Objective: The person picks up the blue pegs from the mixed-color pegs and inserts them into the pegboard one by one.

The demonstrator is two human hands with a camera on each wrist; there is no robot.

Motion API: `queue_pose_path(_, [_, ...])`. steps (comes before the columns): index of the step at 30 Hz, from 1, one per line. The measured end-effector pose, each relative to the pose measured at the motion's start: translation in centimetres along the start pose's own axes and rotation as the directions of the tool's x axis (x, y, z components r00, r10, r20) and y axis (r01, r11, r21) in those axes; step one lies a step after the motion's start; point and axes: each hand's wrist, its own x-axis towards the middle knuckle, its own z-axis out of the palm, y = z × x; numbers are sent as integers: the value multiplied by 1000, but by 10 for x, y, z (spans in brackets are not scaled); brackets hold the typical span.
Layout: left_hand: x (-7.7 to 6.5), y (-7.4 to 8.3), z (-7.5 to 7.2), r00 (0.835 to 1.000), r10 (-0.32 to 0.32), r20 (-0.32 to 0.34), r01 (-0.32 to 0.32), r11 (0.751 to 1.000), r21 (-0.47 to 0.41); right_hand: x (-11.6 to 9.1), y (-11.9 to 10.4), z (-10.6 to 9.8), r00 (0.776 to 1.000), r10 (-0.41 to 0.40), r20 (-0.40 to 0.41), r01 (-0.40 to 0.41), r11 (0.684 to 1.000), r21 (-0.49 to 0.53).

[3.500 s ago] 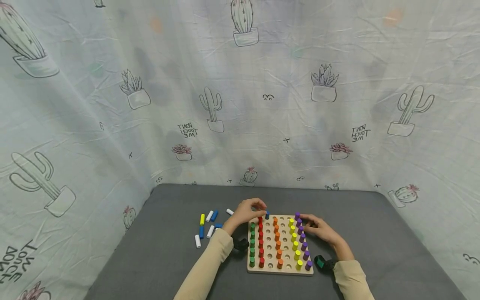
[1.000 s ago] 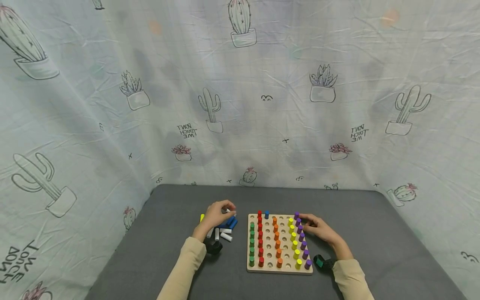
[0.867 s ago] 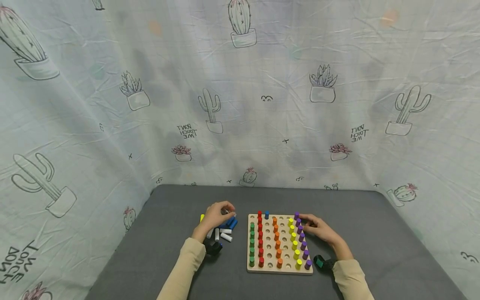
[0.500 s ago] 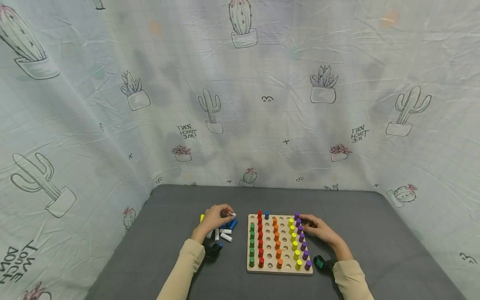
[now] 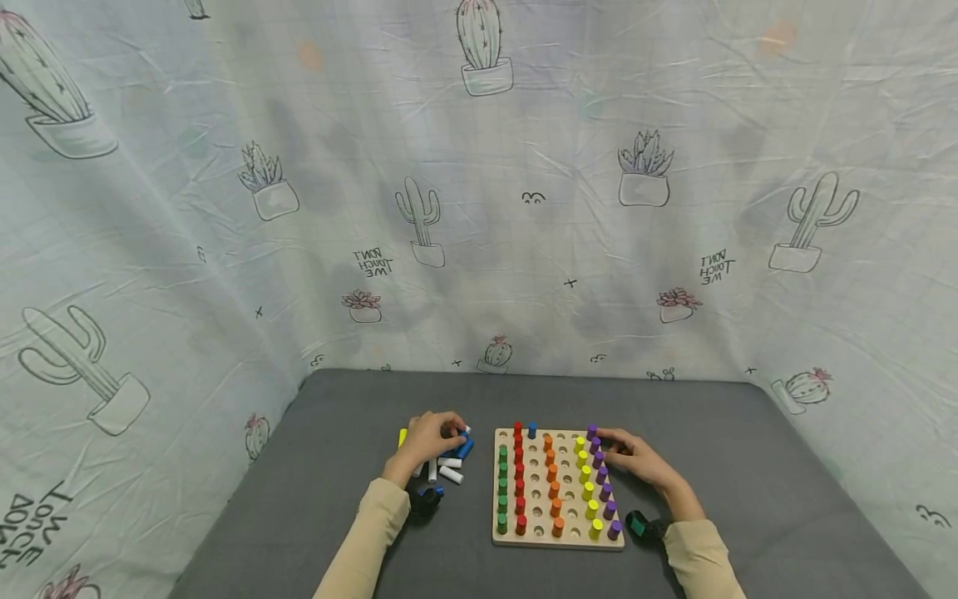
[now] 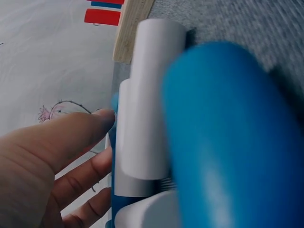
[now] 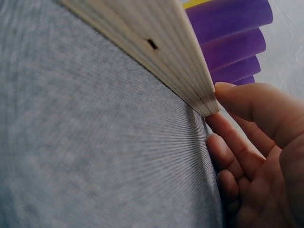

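In the head view my left hand (image 5: 428, 436) is over a loose heap of pegs on the left, its fingers bent down. A white peg (image 6: 153, 95) and a large blue peg (image 6: 232, 137) fill the left wrist view; beyond them, the thumb and fingers are at another blue piece, mostly hidden, and I cannot tell whether they pinch it. My right hand (image 5: 634, 453) grips the far right corner of the wooden pegboard (image 5: 557, 540), thumb at the top edge and fingers against the side, beside the purple pegs (image 7: 232, 19).
Upright in the board are green pegs (image 5: 502, 489), red pegs (image 5: 520, 489), orange pegs (image 5: 553, 473), yellow pegs (image 5: 588, 491) and one blue peg (image 5: 532, 430). A yellow peg (image 5: 402, 437) lies left of the left hand. The grey table (image 5: 337, 416) meets a patterned curtain (image 5: 524, 233).
My left hand has gone from the board's far edge to the heap on the left, leaving a blue peg upright. Lately it has sunk slightly. The right hand stays at the board.
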Motion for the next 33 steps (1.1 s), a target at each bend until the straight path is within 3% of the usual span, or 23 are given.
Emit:
queue_pose_path(7, [0, 1, 1, 1000, -8, -1, 8, 1000, 29, -6, -27, 0, 1000, 4, 2, -4, 1000, 12])
queue_pose_path(16, [0, 3, 1, 1000, -31, 2, 31, 997, 69, -6, -30, 0, 1000, -9, 6, 9, 1000, 19])
queue_pose_path(26, [-1, 4, -1, 999, -28, -27, 29, 999, 27, 0, 2, 1, 1000, 31, -4, -31, 1000, -1])
queue_pose_path(33, [0, 6, -4, 998, -21, -61, 21, 1000, 1, 1, 7, -1, 1000, 13, 4, -14, 999, 34])
